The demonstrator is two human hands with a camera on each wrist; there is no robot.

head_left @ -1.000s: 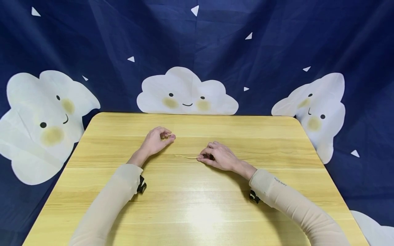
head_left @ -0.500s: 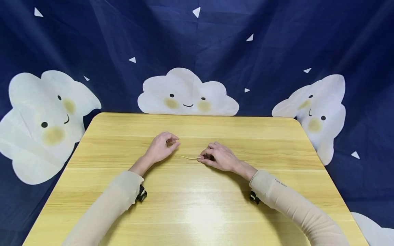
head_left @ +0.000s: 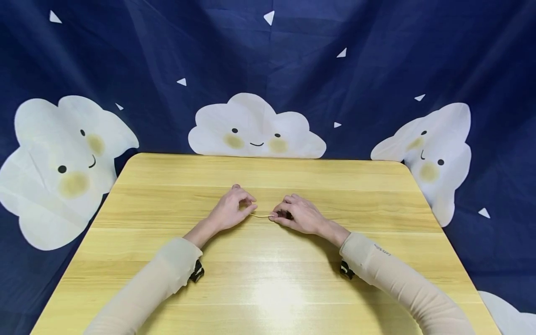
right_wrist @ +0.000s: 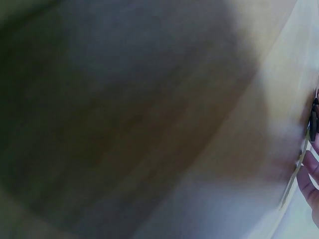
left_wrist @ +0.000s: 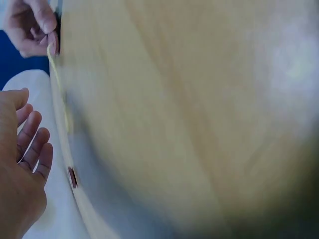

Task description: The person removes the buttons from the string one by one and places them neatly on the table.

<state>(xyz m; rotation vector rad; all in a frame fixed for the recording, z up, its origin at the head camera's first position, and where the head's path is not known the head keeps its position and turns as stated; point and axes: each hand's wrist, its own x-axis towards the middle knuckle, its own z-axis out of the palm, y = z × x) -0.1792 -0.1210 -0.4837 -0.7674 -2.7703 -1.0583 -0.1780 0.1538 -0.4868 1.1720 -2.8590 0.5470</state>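
My right hand (head_left: pixel 304 216) stays low over the table, pinching one end of a thin yellow cord (head_left: pixel 262 216). Something small and black (right_wrist: pixel 313 122) also shows at its fingers; its kind is unclear. My left hand (head_left: pixel 227 210) comes close to the cord's other end, thumb tip beside it. In the left wrist view its fingers (left_wrist: pixel 32 134) are loosely bent, with nothing visible between them. A small reddish-brown piece (left_wrist: pixel 73 177) lies on the table beyond the left hand, partly hidden by it in the head view.
Both hands work above a light wood-grain table (head_left: pixel 268 260) with rounded far corners. Behind it hangs a dark blue cloth (head_left: pixel 234 46) printed with white clouds. Dark wrist devices (head_left: pixel 197 271) sit under both sleeves.
My left hand has moved right and nearer to me, up to the cord's free end. The reddish-brown piece now shows behind it. My right hand has barely moved.
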